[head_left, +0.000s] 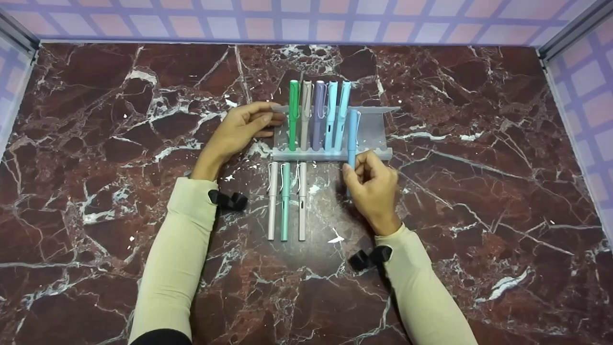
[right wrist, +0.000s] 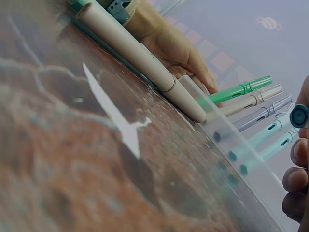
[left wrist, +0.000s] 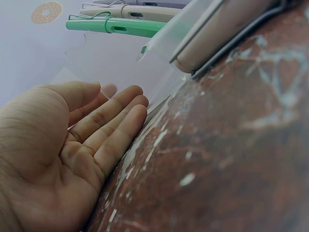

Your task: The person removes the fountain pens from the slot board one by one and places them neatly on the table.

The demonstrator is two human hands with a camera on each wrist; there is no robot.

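Observation:
My right hand [head_left: 376,184] pinches a blue pen [head_left: 353,132] near its lower end, and the pen overlaps the front edge of a clear plastic pen rack [head_left: 373,127]. In the right wrist view only the end of that pen [right wrist: 299,116] and some fingertips show. At the rack's left end is my left hand [head_left: 239,127], its extended fingers [left wrist: 118,108] right at the clear plastic. Standing in the rack are a green pen [head_left: 293,115], a beige-grey pen [head_left: 305,117], a purple pen [head_left: 318,117] and two light blue pens [head_left: 330,117].
In front of the rack, side by side on the dark red marbled table [head_left: 479,191], lie a pale pink pen [head_left: 272,201], a teal pen [head_left: 285,201] and a light grey pen [head_left: 302,201]. A checked wall panel [head_left: 306,21] borders the table's back.

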